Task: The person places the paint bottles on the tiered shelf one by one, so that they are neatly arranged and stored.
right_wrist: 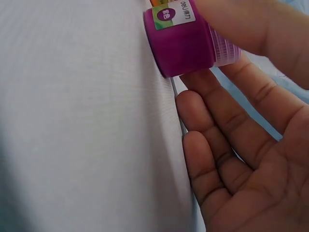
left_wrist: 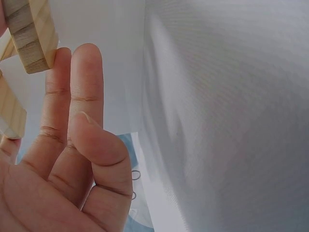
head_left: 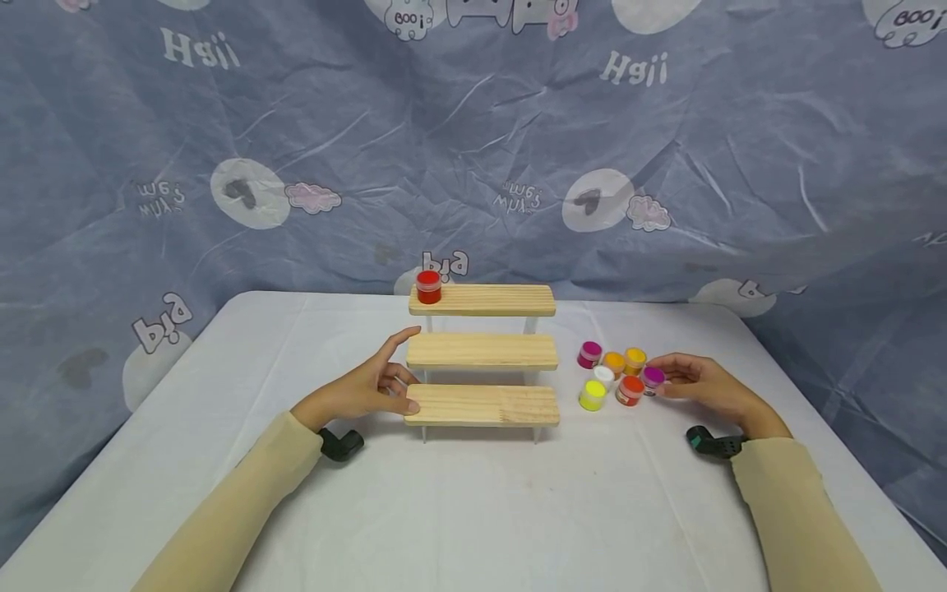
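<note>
A three-tier wooden display stand stands mid-table. My left hand holds its left end, the thumb on the lowest shelf and the index finger reaching the middle one. In the left wrist view, the end of a wooden shelf meets a fingertip, while the other fingers lie off it. At the right, my right hand pinches a purple paint jar between thumb and fingers. The right wrist view shows this labelled jar close to the tabletop, its clear ribbed collar toward the palm.
A red paint jar sits on the top shelf's left end. Beside the held jar cluster several others, among them a yellow jar, a white jar, a red jar and another purple jar. A patterned cloth hangs behind the table.
</note>
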`<state>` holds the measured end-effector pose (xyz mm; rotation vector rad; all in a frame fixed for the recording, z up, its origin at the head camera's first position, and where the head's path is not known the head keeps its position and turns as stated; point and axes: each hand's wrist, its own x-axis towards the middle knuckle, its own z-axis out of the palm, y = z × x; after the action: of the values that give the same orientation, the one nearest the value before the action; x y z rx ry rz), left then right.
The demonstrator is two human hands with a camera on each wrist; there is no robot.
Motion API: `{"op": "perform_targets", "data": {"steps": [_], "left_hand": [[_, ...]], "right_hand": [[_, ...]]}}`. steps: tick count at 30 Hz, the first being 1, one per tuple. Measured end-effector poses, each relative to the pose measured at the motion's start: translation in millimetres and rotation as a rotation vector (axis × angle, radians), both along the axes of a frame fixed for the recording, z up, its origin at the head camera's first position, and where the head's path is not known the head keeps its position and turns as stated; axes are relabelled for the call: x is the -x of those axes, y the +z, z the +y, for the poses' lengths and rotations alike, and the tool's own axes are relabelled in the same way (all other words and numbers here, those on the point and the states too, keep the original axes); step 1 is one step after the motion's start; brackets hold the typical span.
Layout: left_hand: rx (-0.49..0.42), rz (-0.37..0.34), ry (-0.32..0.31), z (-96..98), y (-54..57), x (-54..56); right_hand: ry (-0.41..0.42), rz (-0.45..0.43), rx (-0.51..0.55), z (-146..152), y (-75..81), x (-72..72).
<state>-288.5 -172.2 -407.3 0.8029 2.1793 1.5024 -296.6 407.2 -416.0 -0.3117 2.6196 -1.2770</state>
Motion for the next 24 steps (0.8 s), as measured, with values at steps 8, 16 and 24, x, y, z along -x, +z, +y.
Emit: {"op": "perform_targets", "data": {"steps": [8,16,24], "left_hand": [[0.005,0.0,0.007,0.7,0.7,-1.2],[0.007,0.005,0.008,0.8,1.1,-1.1],[0.008,0.008,0.007,1.7,1.2,-0.6]], "right_hand": [[-0.008,0.0,-0.018,-2,3.6,-0.1],[-0.036,0.004,-0.05,-6,20.2,-1.5],[-0.029,0.093,-0.075,-21,43.0,-9.2]]}}
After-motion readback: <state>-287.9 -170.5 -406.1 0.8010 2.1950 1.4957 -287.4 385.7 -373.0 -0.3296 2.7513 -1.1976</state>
